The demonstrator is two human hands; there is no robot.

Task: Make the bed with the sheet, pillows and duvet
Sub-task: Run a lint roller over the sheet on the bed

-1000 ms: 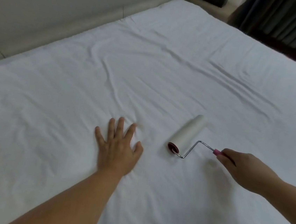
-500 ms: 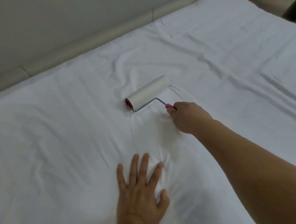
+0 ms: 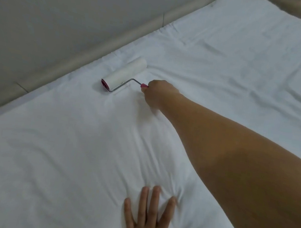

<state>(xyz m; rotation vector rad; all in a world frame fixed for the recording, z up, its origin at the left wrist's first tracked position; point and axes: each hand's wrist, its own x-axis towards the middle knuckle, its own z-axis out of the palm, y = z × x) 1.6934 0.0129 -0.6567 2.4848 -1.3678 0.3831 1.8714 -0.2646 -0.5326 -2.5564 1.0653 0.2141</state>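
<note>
1. Head view: a white sheet (image 3: 225,69) is seen spread over the bed, with creases near the lower middle; no pillows or duvet are seen.
2. At the far edge, a padded headboard (image 3: 63,21) is met.
3. The right hand (image 3: 157,92) is closed around the pink handle of a lint roller (image 3: 125,74), which lies on the sheet beside that edge.
4. The left hand (image 3: 149,223) is pressed flat, fingers spread, on the sheet.
5. Long, overlapping strokes are advised, with the cloth held taut.
</note>
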